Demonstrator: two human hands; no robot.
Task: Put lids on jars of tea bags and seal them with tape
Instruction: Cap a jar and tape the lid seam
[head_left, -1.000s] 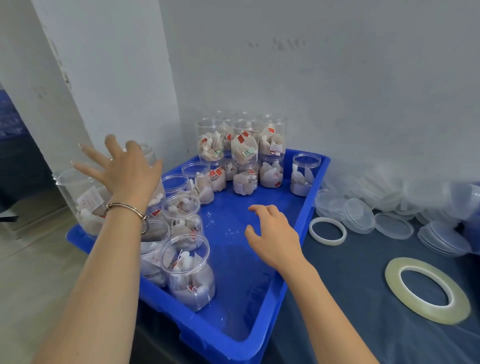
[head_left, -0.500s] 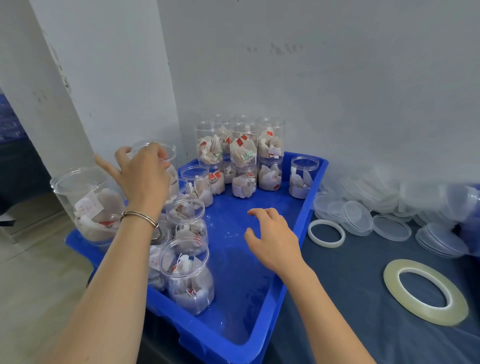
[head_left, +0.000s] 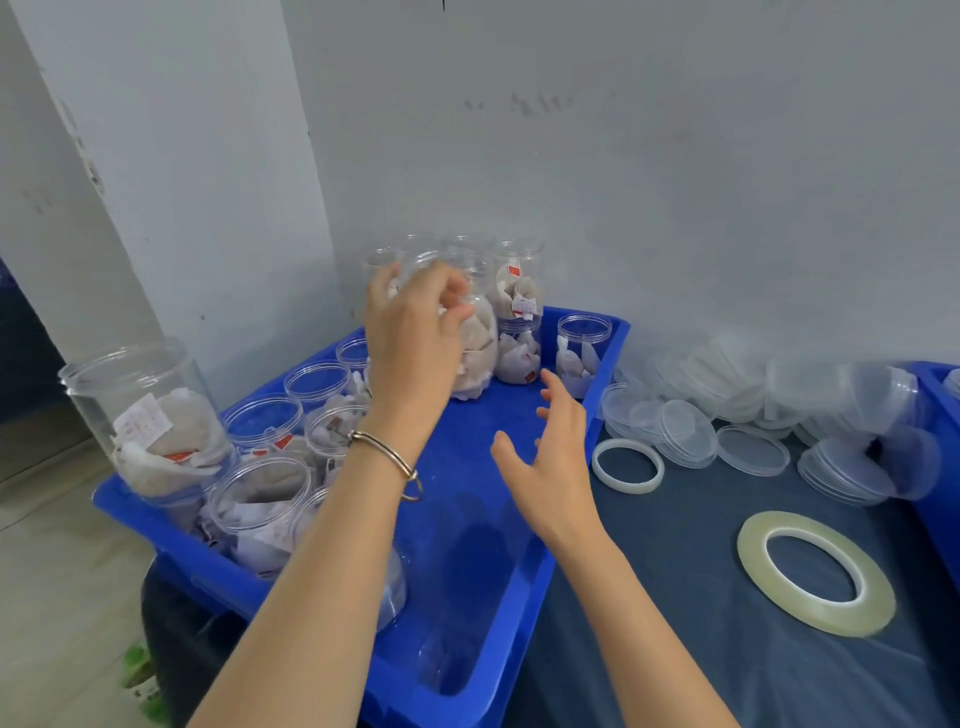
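- We hold a clear plastic jar of tea bags (head_left: 475, 338) in our left hand (head_left: 410, 332), fingers and thumb curled round its upper part; it is raised above the far part of the blue plastic crate (head_left: 519, 571) and has no lid on.
- A thin metal bangle (head_left: 387, 457) circles our left wrist.
- Our right hand (head_left: 553, 457) hovers above the crate's right side with fingers spread and relaxed, touching nothing, just right of the held jar.
- Along the crate's left side stands a cluster of open clear jars of tea bags (head_left: 265, 499); one tall open jar (head_left: 148, 415) rises at the left corner.
- At the far end we see stacked jars (head_left: 519, 312) by the grey wall (head_left: 623, 156), and beside them a single small open jar (head_left: 582, 353) in the crate's far right corner.
- To the right of the crate, on the dark blue cloth-covered table (head_left: 675, 597), lies a heap of clear round plastic lids (head_left: 727, 410).
- A small whitish ring of tape (head_left: 628, 465) lies flat just beside the crate, near the lids.
- A larger roll of clear tape (head_left: 815, 571) lies flat nearer to us, well apart from both hands.
- The edge of a second blue crate (head_left: 940, 441) shows at the far right.
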